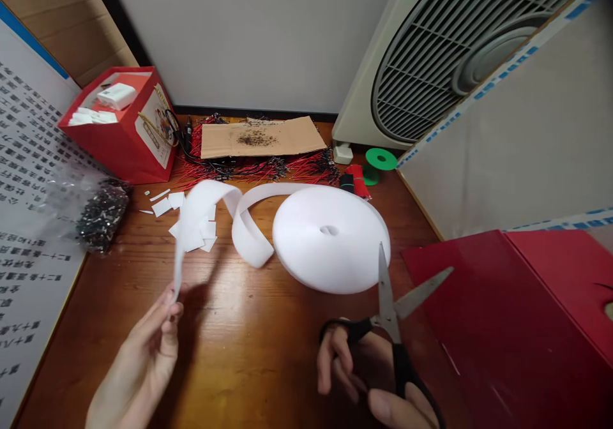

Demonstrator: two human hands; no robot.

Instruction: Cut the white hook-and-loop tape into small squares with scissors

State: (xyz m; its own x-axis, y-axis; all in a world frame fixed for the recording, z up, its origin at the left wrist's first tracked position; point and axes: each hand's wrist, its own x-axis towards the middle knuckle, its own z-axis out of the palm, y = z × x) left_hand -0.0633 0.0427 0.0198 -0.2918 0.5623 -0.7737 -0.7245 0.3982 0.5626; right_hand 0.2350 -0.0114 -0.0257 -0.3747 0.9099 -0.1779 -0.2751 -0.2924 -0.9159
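Pinched in my left hand (143,359) is the free end of a white strip (207,198), which looks like hook-and-loop tape. The strip rises, loops and twists back to its large white roll (330,244), lying flat on the table. My right hand (354,371) holds black-handled scissors (390,314) by the finger loops. Their blades are spread apart, pointing away from me, one tip in front of the roll's right edge. Between the blades there is no strip. Several small white cut pieces (194,240) lie behind the strip, partly hidden by it.
A red gift bag (129,142) and a clear bag of small dark parts (103,215) stand at the left. Cardboard (261,138) rests on red wires (311,167) at the back. Green spools (382,159), a red box (479,314) and a fan unit (364,97) are at the right.
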